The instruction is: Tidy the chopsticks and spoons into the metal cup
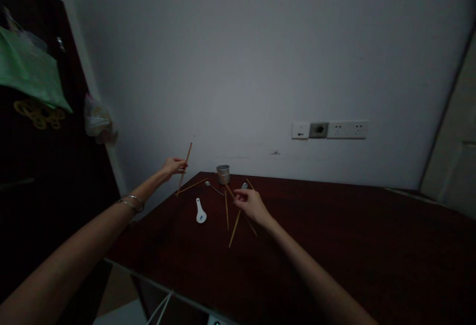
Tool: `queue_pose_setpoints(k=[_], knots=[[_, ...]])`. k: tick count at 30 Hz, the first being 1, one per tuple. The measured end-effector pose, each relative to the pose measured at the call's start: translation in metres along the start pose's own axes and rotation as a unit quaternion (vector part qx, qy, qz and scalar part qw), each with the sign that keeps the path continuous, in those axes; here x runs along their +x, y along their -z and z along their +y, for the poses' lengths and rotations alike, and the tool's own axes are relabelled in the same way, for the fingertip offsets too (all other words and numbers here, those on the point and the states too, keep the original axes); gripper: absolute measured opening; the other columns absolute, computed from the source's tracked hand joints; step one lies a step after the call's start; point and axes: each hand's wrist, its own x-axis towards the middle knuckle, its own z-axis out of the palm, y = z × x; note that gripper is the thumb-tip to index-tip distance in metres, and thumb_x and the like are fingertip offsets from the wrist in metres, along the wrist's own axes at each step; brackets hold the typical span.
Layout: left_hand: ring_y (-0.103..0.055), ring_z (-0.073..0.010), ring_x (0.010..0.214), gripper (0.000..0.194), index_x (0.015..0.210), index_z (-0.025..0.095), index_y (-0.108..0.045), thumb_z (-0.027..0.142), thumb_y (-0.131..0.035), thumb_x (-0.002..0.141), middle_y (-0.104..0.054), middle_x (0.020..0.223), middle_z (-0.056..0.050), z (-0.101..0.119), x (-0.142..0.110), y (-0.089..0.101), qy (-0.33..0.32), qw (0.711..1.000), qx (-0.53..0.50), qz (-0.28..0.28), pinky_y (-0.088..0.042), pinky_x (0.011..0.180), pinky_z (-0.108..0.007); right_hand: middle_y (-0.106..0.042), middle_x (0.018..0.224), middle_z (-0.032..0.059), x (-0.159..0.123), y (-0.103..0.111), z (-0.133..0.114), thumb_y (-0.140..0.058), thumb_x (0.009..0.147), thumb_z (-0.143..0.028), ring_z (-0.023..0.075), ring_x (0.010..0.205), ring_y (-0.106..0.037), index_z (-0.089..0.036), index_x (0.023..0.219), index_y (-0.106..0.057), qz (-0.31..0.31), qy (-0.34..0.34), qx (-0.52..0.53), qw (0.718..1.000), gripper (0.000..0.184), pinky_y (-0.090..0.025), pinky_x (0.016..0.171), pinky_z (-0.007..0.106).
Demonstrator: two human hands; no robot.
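Step in hand, from here: handling sticks, one per hand. Left hand (pixel 174 165) pinches a tilted chopstick (pixel 189 153) left of the metal cup (pixel 223 174); right hand (pixel 253 205) pinches a second stick (pixel 229 191) front-right of it. Next move calls for care around the loose sticks (pixel 235 228).

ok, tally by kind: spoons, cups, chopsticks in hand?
White spoon: 1
Metal spoons: 2
Metal cup: 1
Held chopsticks: 2, one each in left hand and right hand
Total: 6
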Motion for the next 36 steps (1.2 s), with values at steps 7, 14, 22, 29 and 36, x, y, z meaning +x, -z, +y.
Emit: queue_pose_setpoints(k=[7,14,22,29,36], knots=[[-0.056,-0.0119,0.060,0.017,0.071,0.010,-0.059,0.023,-0.066,0.062,-0.060,0.066,-0.004,0.061,-0.035,-0.121,-0.008,0.977,-0.157,-0.141,-0.051,0.055,-0.026,-0.064,0.064,0.0023,-0.017,0.067,0.061,-0.059,0.061,-0.014,0.0114,0.057,-0.057,-0.009,0.082,-0.065,0.132,-0.163,0.150,0.966,0.023,-0.046,0.056,0.022],[-0.056,-0.0123,0.061,0.011,0.075,0.009,-0.061,0.014,-0.066,0.066,-0.061,0.066,-0.005,0.089,-0.094,-0.251,0.022,0.919,-0.274,-0.283,-0.053,0.054,-0.026,-0.061,0.058,-0.0004,-0.046,0.108,0.085,-0.062,0.058,-0.011,0.0091,0.047,-0.054,-0.013,0.074,-0.062,0.199,-0.254,0.264,0.909,0.016,-0.045,0.042,0.020],[-0.059,-0.0141,0.063,0.019,0.078,0.009,-0.061,0.012,-0.070,0.062,-0.062,0.069,-0.006,0.087,-0.133,-0.317,0.063,0.906,-0.319,-0.270,-0.053,0.056,-0.030,-0.064,0.067,0.0018,-0.066,0.120,0.107,-0.068,0.056,-0.014,0.0118,0.056,-0.059,-0.014,0.076,-0.062,0.237,-0.308,0.312,0.867,0.021,-0.049,0.046,0.022],[-0.059,-0.0116,0.057,0.019,0.077,0.009,-0.061,0.010,-0.071,0.060,-0.063,0.066,-0.005,0.069,-0.150,-0.336,0.105,0.876,-0.381,-0.276,-0.050,0.061,-0.028,-0.065,0.067,0.0019,-0.074,0.111,0.128,-0.068,0.055,-0.016,0.0115,0.055,-0.059,-0.015,0.078,-0.062,0.233,-0.312,0.332,0.859,0.023,-0.047,0.047,0.022],[-0.060,-0.0106,0.058,0.020,0.078,0.011,-0.061,0.009,-0.071,0.060,-0.065,0.068,-0.003,0.057,-0.156,-0.343,0.157,0.837,-0.422,-0.310,-0.050,0.065,-0.027,-0.064,0.065,0.0015,-0.081,0.108,0.117,-0.068,0.055,-0.016,0.0121,0.055,-0.059,-0.015,0.079,-0.062,0.229,-0.323,0.353,0.848,0.025,-0.047,0.048,0.022]])
